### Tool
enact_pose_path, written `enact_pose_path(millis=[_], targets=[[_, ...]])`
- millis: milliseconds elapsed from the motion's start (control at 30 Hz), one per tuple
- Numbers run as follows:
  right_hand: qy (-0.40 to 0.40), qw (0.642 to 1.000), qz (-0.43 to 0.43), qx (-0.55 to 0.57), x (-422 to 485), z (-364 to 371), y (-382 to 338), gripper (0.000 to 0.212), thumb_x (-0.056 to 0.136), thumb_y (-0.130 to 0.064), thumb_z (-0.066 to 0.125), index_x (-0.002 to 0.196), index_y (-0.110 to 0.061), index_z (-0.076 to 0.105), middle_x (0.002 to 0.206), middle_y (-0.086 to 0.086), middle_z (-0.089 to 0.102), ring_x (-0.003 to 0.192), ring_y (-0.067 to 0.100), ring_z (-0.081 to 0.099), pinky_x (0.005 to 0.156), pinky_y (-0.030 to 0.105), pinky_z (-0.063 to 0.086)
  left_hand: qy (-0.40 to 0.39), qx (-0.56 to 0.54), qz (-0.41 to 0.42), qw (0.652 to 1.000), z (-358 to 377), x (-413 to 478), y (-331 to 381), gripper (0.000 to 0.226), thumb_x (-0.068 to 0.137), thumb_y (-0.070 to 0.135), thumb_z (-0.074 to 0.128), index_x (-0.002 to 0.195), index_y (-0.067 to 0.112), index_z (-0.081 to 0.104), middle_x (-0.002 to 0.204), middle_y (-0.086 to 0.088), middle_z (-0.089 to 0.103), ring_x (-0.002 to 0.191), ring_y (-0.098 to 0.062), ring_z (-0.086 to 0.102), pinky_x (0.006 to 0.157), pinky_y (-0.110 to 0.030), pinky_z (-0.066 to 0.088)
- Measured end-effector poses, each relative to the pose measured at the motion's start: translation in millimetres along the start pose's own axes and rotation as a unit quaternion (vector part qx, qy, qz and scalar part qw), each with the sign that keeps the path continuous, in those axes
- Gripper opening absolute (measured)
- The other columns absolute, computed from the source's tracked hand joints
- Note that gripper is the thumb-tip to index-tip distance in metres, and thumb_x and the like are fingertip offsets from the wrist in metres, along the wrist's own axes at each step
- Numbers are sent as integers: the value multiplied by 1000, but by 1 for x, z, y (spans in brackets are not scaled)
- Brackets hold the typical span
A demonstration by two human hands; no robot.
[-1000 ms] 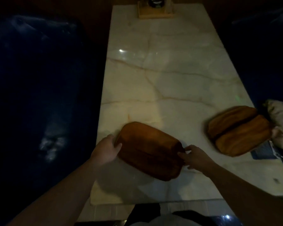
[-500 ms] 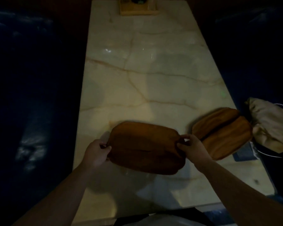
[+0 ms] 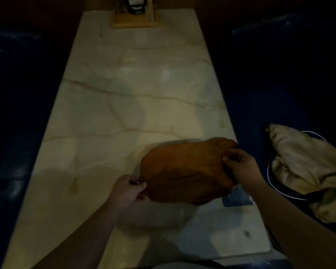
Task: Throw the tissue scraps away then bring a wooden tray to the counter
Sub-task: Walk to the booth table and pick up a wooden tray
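A brown wooden tray (image 3: 182, 171) hangs just above the marble table (image 3: 124, 117), near its front right corner. My left hand (image 3: 127, 189) pinches the tray's left edge. My right hand (image 3: 241, 167) grips its right edge. The tray covers most of the other wooden trays that lay on the table there; only a brown edge (image 3: 227, 142) shows behind it. No tissue scraps are in view.
A wooden condiment holder (image 3: 135, 18) stands at the table's far end. A blue card (image 3: 236, 197) lies under the tray's right side. A beige bag (image 3: 306, 167) rests on the dark blue seat at the right. Dark seats flank both sides.
Both hands have closed on the tray, lifted it and carried it to the right, over the other wooden trays. The camera view has shifted too.
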State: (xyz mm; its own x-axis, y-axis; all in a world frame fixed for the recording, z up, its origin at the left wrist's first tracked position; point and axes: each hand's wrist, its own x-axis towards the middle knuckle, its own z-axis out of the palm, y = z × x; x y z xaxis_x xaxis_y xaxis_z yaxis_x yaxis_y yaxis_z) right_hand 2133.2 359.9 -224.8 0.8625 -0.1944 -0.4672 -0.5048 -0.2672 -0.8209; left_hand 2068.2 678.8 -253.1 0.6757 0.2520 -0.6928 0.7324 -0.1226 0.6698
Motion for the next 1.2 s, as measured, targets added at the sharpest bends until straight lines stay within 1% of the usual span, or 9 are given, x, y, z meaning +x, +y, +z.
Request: enact_pose_path(millis=[133,200,300,400,767,867,967,1100,1200], targets=[[-17,999,-19,-26,35,-38,2,31,88,-16,65,119,-15,60,117,10,64,108,29,59,96,48,49,-15,-23,-9,1000,47,-4,10,8,85,-4,62,87,-4,54,76,-24,61,42,-19,64,38,-27,53],[-25,999,-26,-33,53,-51,4,26,89,-14,64,114,-17,62,114,8,65,106,27,60,91,43,51,-15,-12,-14,1000,66,-5,13,7,84,-2,64,81,0,57,75,-23,64,52,-25,66,45,-31,55],[-45,997,-35,-58,75,-62,6,23,88,-13,66,109,-21,62,113,9,65,105,27,60,90,45,51,-12,-2,-31,999,85,-7,15,7,83,0,66,78,-1,61,72,-23,66,59,-30,66,51,-35,57],[-65,993,-38,-85,88,-70,9,25,88,-16,66,112,-22,62,113,8,64,103,27,60,91,48,51,-5,-11,-45,999,99,-9,12,14,84,-1,65,71,-2,59,67,-24,64,55,-30,63,46,-33,57],[-110,973,-65,-190,110,-74,15,28,91,-21,61,118,-20,60,114,10,64,103,31,60,92,52,51,3,26,-82,996,128,-19,5,18,88,6,61,75,-6,59,59,-20,63,43,-22,63,40,-29,54],[-120,970,-62,-203,112,-72,17,24,91,-19,60,115,-20,62,110,8,65,101,28,60,90,49,51,5,57,-73,996,128,-19,4,24,88,7,61,65,0,59,54,-16,64,43,-24,63,51,-39,59],[-132,964,-69,-219,114,-70,17,26,92,-22,59,118,-23,60,112,5,63,99,23,59,84,39,51,10,71,-73,995,126,-20,4,20,87,7,61,68,3,59,61,-21,66,51,-29,65,61,-49,60],[-129,955,-73,-256,118,-71,22,28,88,-29,58,116,-32,59,114,10,59,96,26,60,85,43,54,24,76,-74,994,124,-19,7,16,79,5,62,64,1,58,60,-24,65,54,-37,66,63,-56,58],[-112,953,-65,-273,111,-70,26,34,90,-31,59,122,-21,55,113,11,60,94,27,59,77,38,49,41,69,-53,995,124,-13,14,26,70,22,62,75,-4,61,69,-26,67,64,-42,67,59,-59,57]])
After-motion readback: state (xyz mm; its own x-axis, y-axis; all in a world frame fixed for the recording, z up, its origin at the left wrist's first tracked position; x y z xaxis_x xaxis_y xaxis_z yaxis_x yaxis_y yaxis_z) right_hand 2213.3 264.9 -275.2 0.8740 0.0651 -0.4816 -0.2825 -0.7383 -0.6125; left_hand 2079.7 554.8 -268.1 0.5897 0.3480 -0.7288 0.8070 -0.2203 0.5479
